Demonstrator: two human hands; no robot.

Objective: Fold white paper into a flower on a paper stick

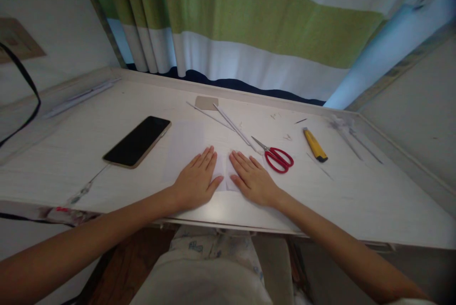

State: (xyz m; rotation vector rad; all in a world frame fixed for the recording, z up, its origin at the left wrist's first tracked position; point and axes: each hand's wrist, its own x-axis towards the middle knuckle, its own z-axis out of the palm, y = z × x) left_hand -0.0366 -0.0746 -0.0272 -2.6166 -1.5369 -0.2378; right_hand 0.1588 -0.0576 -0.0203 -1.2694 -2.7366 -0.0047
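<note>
My left hand [198, 179] lies flat, palm down, on white paper [185, 146] near the desk's front edge. To its right, my right hand [254, 179] presses flat on a smaller piece of white paper [232, 182], fingers stretched out. A narrow gap separates the two hands, and the paper's edges show between the thumbs. Just beyond my right hand lie scissors [278, 157] with red handles, their blades pointing to the far left. Thin rolled paper sticks [231, 123] rest behind the hands. How the paper under my palms is folded is hidden.
A phone [138, 142] lies to the left, with a cord by its lower end. On the right are a yellow utility knife [315, 144] and a crumpled clear plastic item [345, 131]. A grey card [206, 102] sits at the back, before a green-and-white curtain [263, 20].
</note>
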